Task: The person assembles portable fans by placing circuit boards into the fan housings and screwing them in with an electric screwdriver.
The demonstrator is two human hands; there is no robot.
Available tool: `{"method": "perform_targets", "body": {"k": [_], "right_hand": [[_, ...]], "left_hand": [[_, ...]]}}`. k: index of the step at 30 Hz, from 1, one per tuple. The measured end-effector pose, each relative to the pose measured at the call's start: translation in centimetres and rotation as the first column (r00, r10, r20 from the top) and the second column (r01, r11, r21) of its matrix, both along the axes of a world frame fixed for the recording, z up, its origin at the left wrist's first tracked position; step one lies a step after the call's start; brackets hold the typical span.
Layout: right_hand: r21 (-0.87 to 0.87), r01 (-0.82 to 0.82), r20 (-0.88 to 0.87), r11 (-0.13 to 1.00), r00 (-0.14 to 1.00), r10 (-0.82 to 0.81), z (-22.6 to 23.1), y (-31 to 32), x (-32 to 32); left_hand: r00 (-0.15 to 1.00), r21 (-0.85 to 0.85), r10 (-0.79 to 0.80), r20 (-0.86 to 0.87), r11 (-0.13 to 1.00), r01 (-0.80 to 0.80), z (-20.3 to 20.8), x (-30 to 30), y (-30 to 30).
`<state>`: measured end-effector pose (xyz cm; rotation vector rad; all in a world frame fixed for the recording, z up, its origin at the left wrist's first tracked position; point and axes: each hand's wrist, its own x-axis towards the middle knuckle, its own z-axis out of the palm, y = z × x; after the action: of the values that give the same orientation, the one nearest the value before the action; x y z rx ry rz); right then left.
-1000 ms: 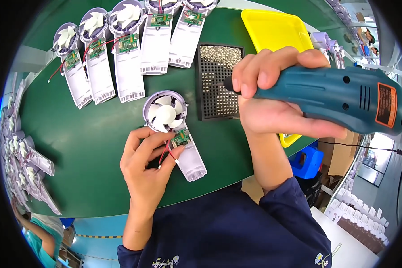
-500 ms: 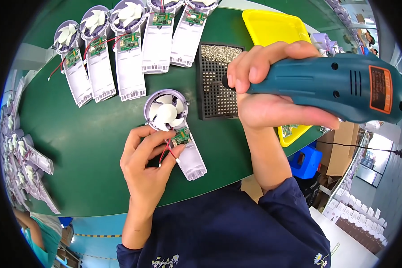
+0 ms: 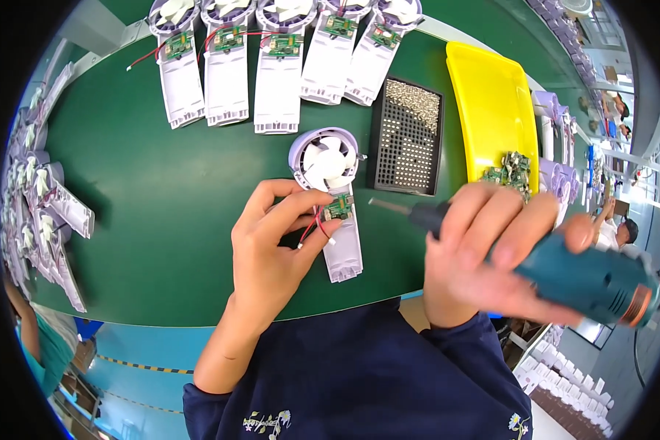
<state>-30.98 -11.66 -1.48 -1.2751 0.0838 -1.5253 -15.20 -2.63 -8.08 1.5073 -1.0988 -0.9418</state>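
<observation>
On the table in front of me lies a small fan unit (image 3: 345, 253), a pale lilac shell with a round white-bladed fan (image 3: 328, 161) at its far end. My left hand (image 3: 275, 235) is closed on its left side, fingertips at the green circuit board (image 3: 338, 208) and the red and black wires (image 3: 317, 220). My right hand (image 3: 491, 253) is wrapped round a teal electric screwdriver (image 3: 579, 271), slightly blurred. Its thin bit (image 3: 390, 206) points left, just right of the board and apart from it. Whether a screw sits on the tip is too small to tell.
Beyond the fan unit stands a black screw tray (image 3: 407, 136) with several small screws. A yellow bin (image 3: 491, 103) holding circuit boards is to its right. Several similar fan units (image 3: 277, 88) line the far side; more are piled at the left edge (image 3: 48, 213). Other people are farther off.
My right hand has brought the screwdriver from over the screw tray down nearer me, its bit now beside the circuit board. My left hand keeps its grip. The whole view has shifted.
</observation>
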Motion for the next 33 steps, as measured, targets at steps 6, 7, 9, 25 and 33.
{"method": "perform_targets", "body": {"k": [6,7,9,25,33], "right_hand": [[-0.038,0.01,-0.124,0.999,0.992,-0.015,-1.4,2.4,1.0],[-0.053,0.013,-0.125,0.999,0.992,-0.02,-1.6,2.3,1.1],[-0.054,0.003,-0.128,0.999,0.992,-0.01,-1.8,2.3,1.2],[-0.082,-0.018,-0.189,0.996,0.982,0.002,-1.8,2.8,2.2],[0.014,-0.03,-0.045,0.999,0.999,0.031,-1.9,2.2,1.3]], "left_hand": [[1.0,-0.046,-0.006,0.024,0.999,0.007,0.0,0.0,0.0],[1.0,-0.046,-0.01,0.022,0.999,0.011,0.0,0.1,-0.1],[1.0,-0.046,-0.013,0.02,0.999,0.014,0.0,0.0,-0.2],[1.0,-0.062,-0.006,-0.005,0.998,0.006,-0.4,0.0,0.0],[0.996,0.005,-0.02,-0.09,1.0,0.02,0.4,0.2,0.2]]}}
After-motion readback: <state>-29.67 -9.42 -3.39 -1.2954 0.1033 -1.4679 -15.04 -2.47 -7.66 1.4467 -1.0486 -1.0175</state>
